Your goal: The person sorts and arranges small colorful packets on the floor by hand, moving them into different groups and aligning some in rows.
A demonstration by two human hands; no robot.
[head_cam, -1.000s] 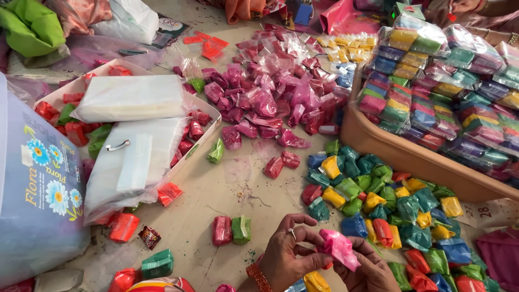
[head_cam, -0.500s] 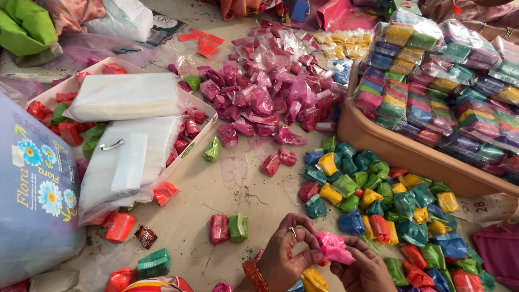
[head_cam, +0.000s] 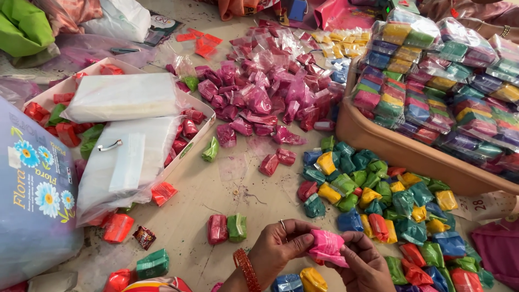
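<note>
A small bright-pink plastic pouch of powder (head_cam: 327, 247) sits at the near edge of the scene, held up off the floor between both hands. The left hand (head_cam: 281, 246) pinches the pouch's left end, thumb on top and fingers curled shut beneath; a ring shows on one finger and an orange bangle (head_cam: 246, 269) circles the wrist. The right hand (head_cam: 367, 265) grips the pouch from the right and underneath, its fingers closed over the lower right corner. The pouch's long axis runs roughly left to right, tilting down towards the right hand, so each hand has one end and neither is clearly nearer to its middle.

Just left of the hands, a red pouch (head_cam: 217, 228) and a green pouch (head_cam: 237, 226) lie side by side and touching. To the right spreads a loose heap of green, yellow, blue and red pouches (head_cam: 378, 200). Farther off lies a pile of magenta pouches (head_cam: 259, 97), and on the far right a brown tray (head_cam: 378, 146) stacked with clear multicoloured packs.
</note>
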